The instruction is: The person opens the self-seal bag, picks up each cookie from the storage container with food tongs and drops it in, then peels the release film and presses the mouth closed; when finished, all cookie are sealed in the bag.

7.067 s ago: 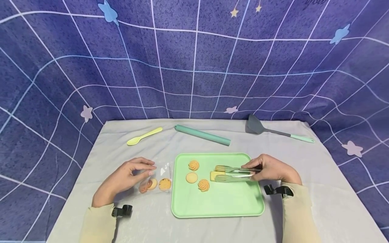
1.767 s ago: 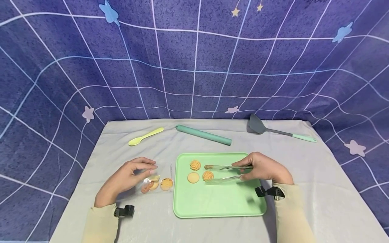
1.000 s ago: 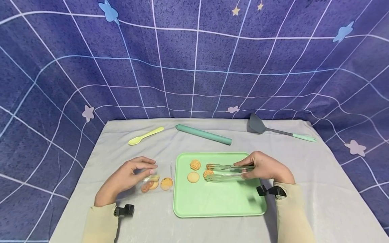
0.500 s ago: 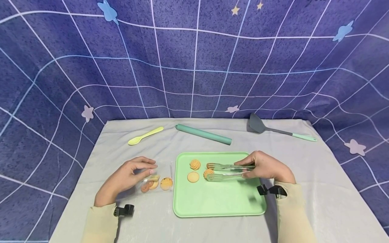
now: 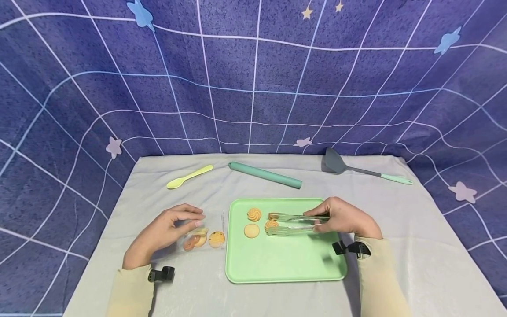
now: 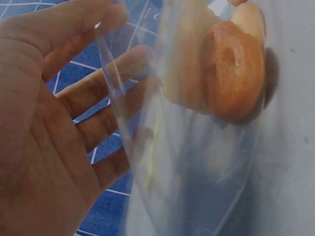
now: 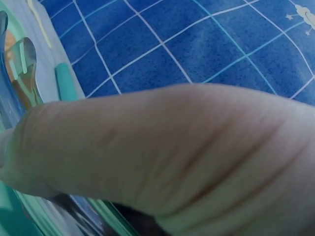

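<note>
My left hand point(image 5: 168, 231) pinches the lip of a clear plastic bag point(image 6: 197, 152), its other fingers showing through the film. Inside lie a reddish-brown ring cookie point(image 6: 234, 73), a chocolate-chip cookie point(image 5: 216, 239), a pale round one and a yellow rectangular one. In my right hand point(image 5: 342, 218) are metal tongs point(image 5: 295, 229), gripped between thumb and fingers. Their two heads stand apart around a swirl cookie point(image 5: 271, 226) on the green tray point(image 5: 293, 264); contact is hard to tell. Another swirl cookie point(image 5: 254, 215) and a plain round cookie point(image 5: 251, 230) lie to the left.
Along the back of the cloth-covered table point(image 5: 190, 290) lie a yellow spoon point(image 5: 189, 177), a green rolling pin-like stick point(image 5: 265, 175) and a grey spatula point(image 5: 336, 164) with a mint handle. A blue patterned curtain point(image 5: 237, 105) hangs behind.
The yellow rectangular cookie has gone from the tray into the bag. The tongs have shifted left to a swirl cookie, which sits farther back than before. My left hand stays nearly still.
</note>
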A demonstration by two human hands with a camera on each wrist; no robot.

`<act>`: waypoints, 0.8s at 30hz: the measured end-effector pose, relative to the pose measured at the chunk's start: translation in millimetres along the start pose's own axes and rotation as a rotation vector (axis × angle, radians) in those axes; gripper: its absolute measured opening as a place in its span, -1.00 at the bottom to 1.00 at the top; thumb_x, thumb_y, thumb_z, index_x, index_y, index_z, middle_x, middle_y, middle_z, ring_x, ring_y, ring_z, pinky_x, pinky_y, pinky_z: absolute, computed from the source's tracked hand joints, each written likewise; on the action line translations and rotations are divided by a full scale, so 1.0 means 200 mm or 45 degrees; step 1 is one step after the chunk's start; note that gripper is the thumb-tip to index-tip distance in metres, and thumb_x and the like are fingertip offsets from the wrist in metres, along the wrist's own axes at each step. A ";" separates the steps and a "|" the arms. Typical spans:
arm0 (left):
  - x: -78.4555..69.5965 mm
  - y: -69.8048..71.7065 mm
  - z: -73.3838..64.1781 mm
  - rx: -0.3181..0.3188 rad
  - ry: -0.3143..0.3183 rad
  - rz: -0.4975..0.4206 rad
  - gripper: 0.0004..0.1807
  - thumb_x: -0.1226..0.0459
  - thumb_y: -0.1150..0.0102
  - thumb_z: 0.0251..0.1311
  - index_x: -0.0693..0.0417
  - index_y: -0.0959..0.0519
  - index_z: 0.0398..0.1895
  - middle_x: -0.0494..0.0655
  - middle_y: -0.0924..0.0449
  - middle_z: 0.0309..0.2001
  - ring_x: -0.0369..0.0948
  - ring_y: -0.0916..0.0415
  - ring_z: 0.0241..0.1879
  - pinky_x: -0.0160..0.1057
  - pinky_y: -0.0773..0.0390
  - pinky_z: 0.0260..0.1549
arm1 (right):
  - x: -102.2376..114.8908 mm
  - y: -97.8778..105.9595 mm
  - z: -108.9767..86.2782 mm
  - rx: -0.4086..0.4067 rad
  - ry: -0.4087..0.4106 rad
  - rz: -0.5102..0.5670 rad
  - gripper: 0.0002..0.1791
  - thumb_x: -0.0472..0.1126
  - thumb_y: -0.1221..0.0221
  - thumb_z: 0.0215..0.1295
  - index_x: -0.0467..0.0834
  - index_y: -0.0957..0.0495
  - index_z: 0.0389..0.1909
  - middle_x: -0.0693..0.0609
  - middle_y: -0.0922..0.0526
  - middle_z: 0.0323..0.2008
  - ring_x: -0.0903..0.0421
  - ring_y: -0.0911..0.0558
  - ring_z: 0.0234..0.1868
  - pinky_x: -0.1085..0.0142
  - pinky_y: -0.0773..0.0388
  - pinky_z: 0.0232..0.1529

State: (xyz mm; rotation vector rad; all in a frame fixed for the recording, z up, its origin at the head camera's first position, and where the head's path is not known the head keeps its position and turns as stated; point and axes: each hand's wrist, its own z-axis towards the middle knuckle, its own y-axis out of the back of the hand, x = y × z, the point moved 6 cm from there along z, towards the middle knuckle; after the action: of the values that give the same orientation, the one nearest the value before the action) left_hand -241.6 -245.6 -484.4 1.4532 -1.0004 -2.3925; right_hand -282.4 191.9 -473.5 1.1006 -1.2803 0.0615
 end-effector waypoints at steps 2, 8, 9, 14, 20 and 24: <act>0.00 0.00 0.00 -0.002 0.001 0.006 -0.80 0.38 -0.37 0.27 0.15 -0.77 -0.05 0.05 -0.65 0.04 -0.10 -0.56 0.09 -0.48 -0.36 0.13 | 0.00 0.00 0.00 -0.004 0.017 0.001 -0.54 -0.36 -0.47 0.08 -0.18 -0.72 0.06 0.06 -0.71 -0.47 0.34 -0.35 -0.65 0.46 -0.32 -0.64; 0.00 0.01 -0.01 -0.006 0.013 -0.002 -0.80 0.37 -0.37 0.27 0.15 -0.77 -0.06 0.01 -0.65 0.04 -0.11 -0.55 0.09 -0.49 -0.36 0.13 | 0.02 0.01 0.00 -0.033 0.059 -0.009 -0.54 -0.33 -0.50 0.08 -0.11 -0.73 0.06 0.09 -0.71 -0.45 0.22 -0.45 -0.62 0.44 -0.37 -0.63; 0.00 0.01 -0.01 -0.005 0.013 -0.003 -0.80 0.37 -0.36 0.28 0.15 -0.77 -0.06 -0.01 -0.65 0.04 -0.11 -0.55 0.09 -0.48 -0.36 0.13 | 0.02 0.01 0.00 -0.036 0.059 -0.009 -0.54 -0.32 -0.50 0.08 -0.10 -0.74 0.06 0.10 -0.72 -0.45 0.19 -0.46 -0.61 0.44 -0.38 -0.63; 0.01 0.01 -0.01 -0.007 0.030 0.011 -0.81 0.34 -0.37 0.29 0.13 -0.77 -0.06 -0.10 -0.65 0.04 -0.12 -0.55 0.09 -0.48 -0.37 0.13 | 0.05 0.00 0.01 -0.043 0.078 -0.004 -0.55 -0.29 -0.51 0.09 -0.07 -0.74 0.06 0.14 -0.73 -0.40 0.19 -0.45 -0.61 0.45 -0.38 -0.63; 0.01 0.02 -0.01 -0.004 0.038 0.021 -0.81 0.31 -0.37 0.30 0.11 -0.77 -0.05 -0.12 -0.65 0.04 -0.11 -0.55 0.10 -0.47 -0.37 0.13 | 0.07 -0.04 0.05 -0.001 0.094 0.002 -0.55 -0.33 -0.48 0.11 -0.13 -0.72 0.08 0.10 -0.74 -0.41 0.29 -0.37 -0.64 0.47 -0.29 -0.65; 0.01 0.01 -0.01 0.002 0.023 0.018 -0.80 0.34 -0.36 0.29 0.13 -0.77 -0.05 -0.07 -0.65 0.05 -0.10 -0.55 0.10 -0.46 -0.38 0.13 | 0.08 -0.06 0.07 0.015 0.080 -0.012 -0.54 -0.36 -0.46 0.10 -0.14 -0.72 0.08 0.09 -0.73 -0.43 0.34 -0.30 -0.67 0.48 -0.23 -0.67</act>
State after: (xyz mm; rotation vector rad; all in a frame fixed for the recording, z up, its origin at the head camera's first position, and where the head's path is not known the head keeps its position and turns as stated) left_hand -242.1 -248.5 -484.7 1.4611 -1.0049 -2.3650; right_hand -279.7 168.9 -470.4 1.1064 -1.2199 0.0965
